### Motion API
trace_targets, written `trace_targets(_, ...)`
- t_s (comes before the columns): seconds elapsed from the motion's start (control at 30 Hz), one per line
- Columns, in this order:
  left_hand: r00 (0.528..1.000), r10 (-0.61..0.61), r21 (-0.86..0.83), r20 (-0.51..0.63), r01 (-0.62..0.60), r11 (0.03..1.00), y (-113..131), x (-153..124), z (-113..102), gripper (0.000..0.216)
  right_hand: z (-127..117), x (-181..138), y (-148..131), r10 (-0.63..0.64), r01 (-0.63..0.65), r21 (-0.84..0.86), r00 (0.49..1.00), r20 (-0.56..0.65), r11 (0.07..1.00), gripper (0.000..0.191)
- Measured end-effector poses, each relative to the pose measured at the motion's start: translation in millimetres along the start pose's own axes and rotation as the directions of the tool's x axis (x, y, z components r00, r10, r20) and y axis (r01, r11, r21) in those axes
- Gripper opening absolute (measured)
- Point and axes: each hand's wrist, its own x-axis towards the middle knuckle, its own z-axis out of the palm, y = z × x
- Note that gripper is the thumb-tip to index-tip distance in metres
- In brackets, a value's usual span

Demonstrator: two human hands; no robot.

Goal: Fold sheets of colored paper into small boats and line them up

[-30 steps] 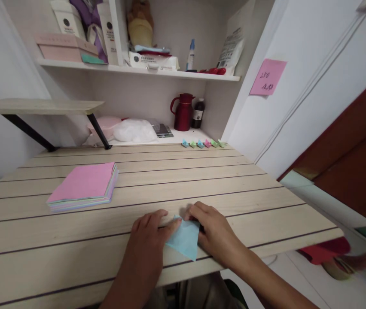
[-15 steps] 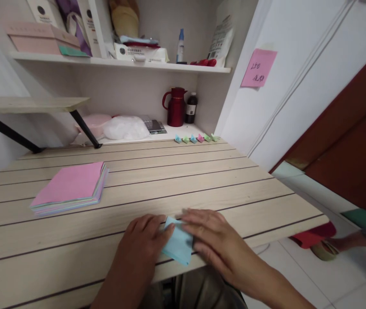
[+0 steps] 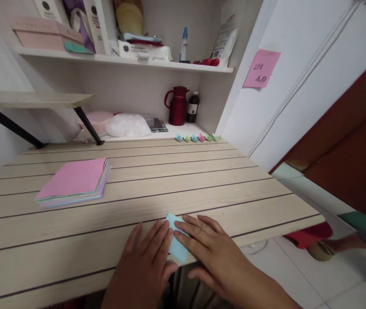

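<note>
A small folded piece of light blue paper (image 3: 177,245) lies flat on the wood-look table, close to its front edge. My left hand (image 3: 150,253) rests on the table at the paper's left, fingers stretched out, their tips on its left edge. From the right, my right hand (image 3: 207,246) lies over the paper with its fingers spread and pressing on it; they hide part of its right side. Farther left sits a stack of square coloured paper (image 3: 75,178), pink on top. Several small folded paper pieces (image 3: 195,137) in blue, green and pink stand in a row at the table's back edge.
A red jug (image 3: 178,106) and a dark bottle (image 3: 192,107) stand behind the table, beside a white plastic bag (image 3: 127,125). A raised wooden shelf (image 3: 35,99) on black legs is at the left. Another person's foot (image 3: 321,250) shows at the right.
My left hand has flattened, its fingers now straight along the paper's edge. My right fingers have slid left over the paper, covering more of it. The view has shifted slightly.
</note>
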Motion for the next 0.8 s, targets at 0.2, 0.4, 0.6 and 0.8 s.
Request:
trace_targets(0.2, 0.997, -0.081, -0.095, -0.008, 0.08, 0.992, 3.0, -20.9, -1.1, 0.037, -7.1, -0.6, 2.8, 0.105, -0.096, 0.165, 0.993, -0.047, 0.982, 0.07)
trace_targets(0.4, 0.976, -0.214, -0.134, 0.039, 0.217, 0.967, 8.2, -16.6, -2.8, 0.042, -10.7, 8.6, 6.1, 0.09, -0.071, 0.295, 0.994, -0.053, 0.953, 0.043)
trace_targets(0.6, 0.95, -0.303, -0.231, 0.071, 0.311, 0.922, 8.4, -17.5, -4.5, 0.039, -12.7, 11.9, 10.0, 0.084, -0.065, 0.309, 0.995, -0.048, 0.949, 0.043)
trace_targets(0.8, 0.917, -0.384, -0.313, 0.109, 0.398, 0.862, 5.0, -16.3, -4.9, 0.039, -11.6, 14.2, 14.8, 0.083, -0.062, 0.325, 0.995, -0.05, 0.944, 0.04)
